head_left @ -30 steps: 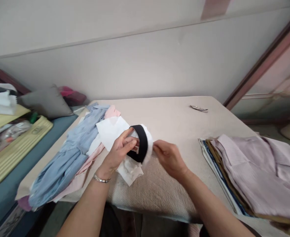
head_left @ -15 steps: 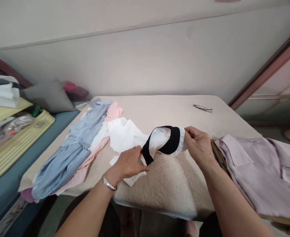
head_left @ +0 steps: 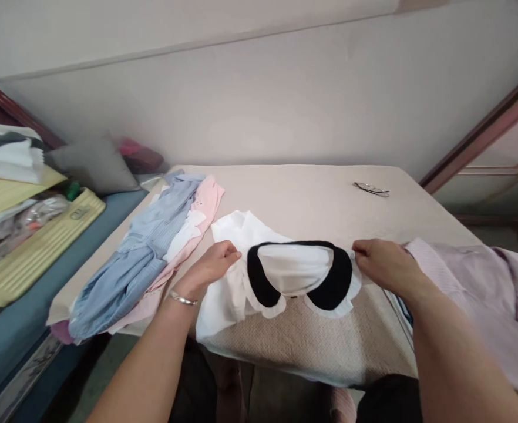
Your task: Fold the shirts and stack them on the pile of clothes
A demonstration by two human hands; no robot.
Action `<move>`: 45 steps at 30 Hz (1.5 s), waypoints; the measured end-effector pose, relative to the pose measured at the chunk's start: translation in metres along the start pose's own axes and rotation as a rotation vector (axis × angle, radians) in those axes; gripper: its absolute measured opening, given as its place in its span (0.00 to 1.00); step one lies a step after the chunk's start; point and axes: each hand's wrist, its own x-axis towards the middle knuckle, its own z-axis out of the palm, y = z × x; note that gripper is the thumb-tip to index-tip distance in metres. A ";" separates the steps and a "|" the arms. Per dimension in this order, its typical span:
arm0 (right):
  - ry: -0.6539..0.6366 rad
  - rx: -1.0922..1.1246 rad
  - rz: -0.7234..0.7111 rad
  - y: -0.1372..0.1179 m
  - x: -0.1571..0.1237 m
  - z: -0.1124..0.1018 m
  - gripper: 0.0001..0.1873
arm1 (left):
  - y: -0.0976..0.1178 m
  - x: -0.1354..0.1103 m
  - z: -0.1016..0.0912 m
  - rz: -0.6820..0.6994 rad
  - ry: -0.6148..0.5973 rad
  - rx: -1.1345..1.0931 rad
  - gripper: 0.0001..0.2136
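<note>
2 hands: left hand point(head_left: 210, 267), right hand point(head_left: 384, 264) | pinching white blouse point(head_left: 285, 270) collar edges | flat on table point(head_left: 312, 200)

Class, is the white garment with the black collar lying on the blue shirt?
No, the white garment lies flat on the table, beside the blue shirt.

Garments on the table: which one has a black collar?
The white blouse held between the left hand and right hand; the blue shirt, pink garment and lilac shirt show none.

Between the hands, a white garment point(head_left: 224, 294) with a black collar point(head_left: 329, 288); left of them, blue striped point(head_left: 127, 276) and pink point(head_left: 206, 200) shirts; right, a lilac shirt point(head_left: 483, 282).
</note>
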 end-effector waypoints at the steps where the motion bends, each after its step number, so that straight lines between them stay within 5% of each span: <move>1: -0.053 -0.074 -0.005 0.000 0.001 0.003 0.12 | -0.002 0.002 0.002 -0.014 0.019 0.086 0.13; 7: -0.129 -0.155 -0.002 -0.003 0.002 0.010 0.15 | -0.004 0.003 0.001 0.035 -0.026 0.259 0.16; 14: -0.123 -0.148 0.006 0.001 0.004 0.010 0.15 | -0.012 0.000 0.021 0.010 -0.262 0.498 0.18; 20: -0.155 -0.128 0.027 0.006 0.006 0.006 0.15 | -0.017 0.002 0.015 0.031 -0.203 0.590 0.13; 26: -0.215 -0.119 0.067 0.009 0.006 0.004 0.15 | -0.024 0.008 -0.011 0.068 -0.158 0.422 0.07; 30: -0.206 -0.120 0.068 0.007 0.005 0.008 0.14 | -0.030 0.016 -0.015 -0.025 -0.087 0.451 0.06; 39: -0.209 -0.157 0.073 0.007 0.007 0.013 0.13 | -0.020 0.010 0.019 0.134 0.072 0.577 0.10; 45: -0.230 -0.161 0.086 0.007 0.008 0.013 0.14 | -0.017 0.012 0.046 0.088 -0.105 0.667 0.08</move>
